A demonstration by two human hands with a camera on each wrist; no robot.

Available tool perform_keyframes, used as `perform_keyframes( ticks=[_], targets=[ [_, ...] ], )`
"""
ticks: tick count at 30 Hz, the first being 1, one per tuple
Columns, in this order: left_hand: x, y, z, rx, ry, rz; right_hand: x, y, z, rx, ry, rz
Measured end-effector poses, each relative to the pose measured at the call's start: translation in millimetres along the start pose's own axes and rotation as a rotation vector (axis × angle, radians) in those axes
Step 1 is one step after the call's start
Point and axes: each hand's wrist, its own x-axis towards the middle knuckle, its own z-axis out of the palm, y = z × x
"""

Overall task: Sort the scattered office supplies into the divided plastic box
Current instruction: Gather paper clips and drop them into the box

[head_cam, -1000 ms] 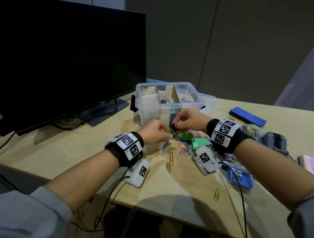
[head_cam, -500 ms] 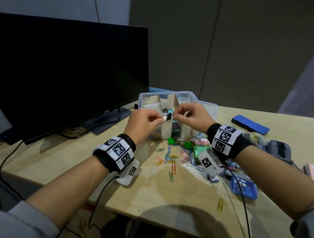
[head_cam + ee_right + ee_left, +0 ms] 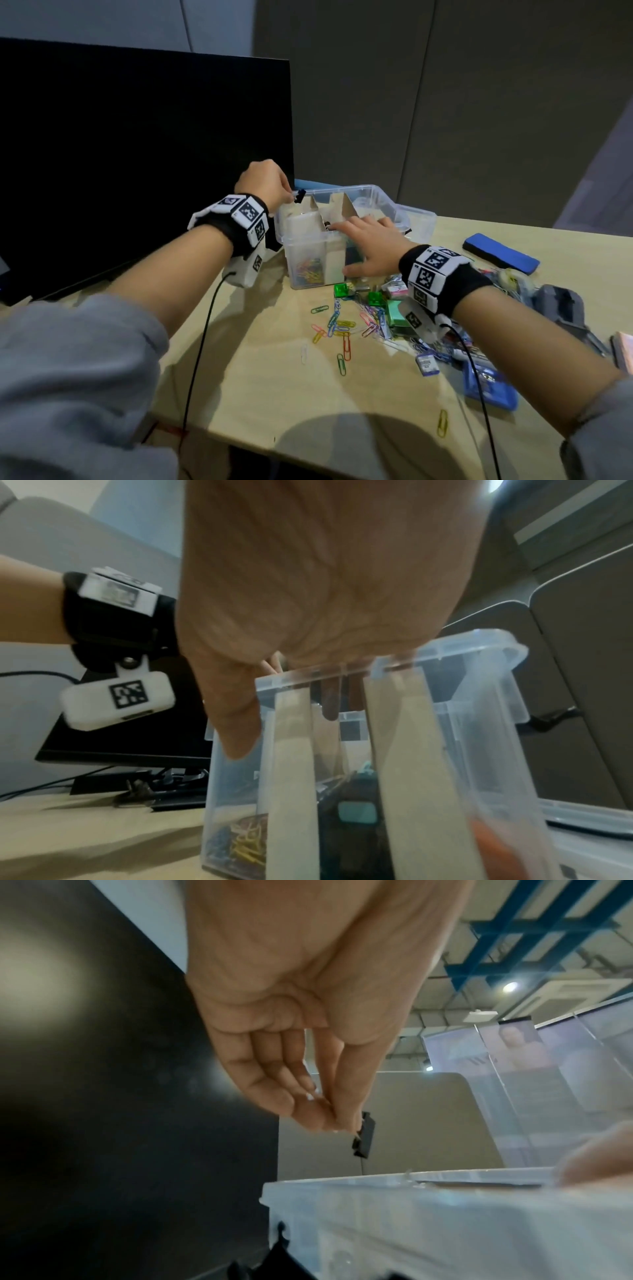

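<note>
The clear divided plastic box [image 3: 378, 192] [image 3: 411, 1218] [image 3: 479, 647] stands at the back of the desk, split by cardboard dividers [image 3: 342, 205]. My left hand [image 3: 291, 195] [image 3: 342, 1123] pinches a small black binder clip [image 3: 300, 196] [image 3: 364, 1134] just above the box's far-left corner. My right hand [image 3: 359, 240] [image 3: 274, 653] holds the box's front wall, fingers hooked over the rim into the middle compartment and thumb outside. Coloured paper clips [image 3: 308, 270] [image 3: 246, 840] lie in the front-left compartment. Loose paper clips [image 3: 337, 325] and green binder clips [image 3: 340, 290] lie scattered before the box.
A black monitor [image 3: 137, 154] stands close on the left of the box. The box lid [image 3: 418, 222], a blue eraser [image 3: 500, 253], a grey stapler [image 3: 561, 305] and a blue staple box [image 3: 486, 383] crowd the right side. One yellow clip [image 3: 442, 423] lies near the front edge.
Both hands pinched the black clip together before the box. Now the left hand alone has carried it up to the far-left corner, and the right hand has let go and taken the front rim.
</note>
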Motion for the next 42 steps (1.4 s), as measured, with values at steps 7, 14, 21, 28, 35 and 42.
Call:
perform_keyframes(
  ticks=[7, 14, 21, 28, 35, 42],
  targets=[
    [28, 11, 2, 0.232, -0.085, -0.015, 2, -2, -2, 0.005, -0.036, 0.018],
    [-10, 18, 0, 0.049, -0.222, 0.105, 2, -4, -4, 0.011, -0.041, 0.034],
    [-107, 13, 16, -0.137, -0.273, 0.505, 2, 0, -21, 0.115, -0.148, 0.022],
    [-130, -27, 38, 0.224, -0.865, 0.237, 0, -1, -20, 0.125, -0.138, 0.033],
    [-130, -34, 61, 0.174, -0.831, 0.193, 0, -3, -19, 0.104, -0.124, 0.042],
    [-122, -9, 76, 0.160, -0.816, 0.260, 1, -3, -17, 0.106, -0.112, 0.051]
  ],
)
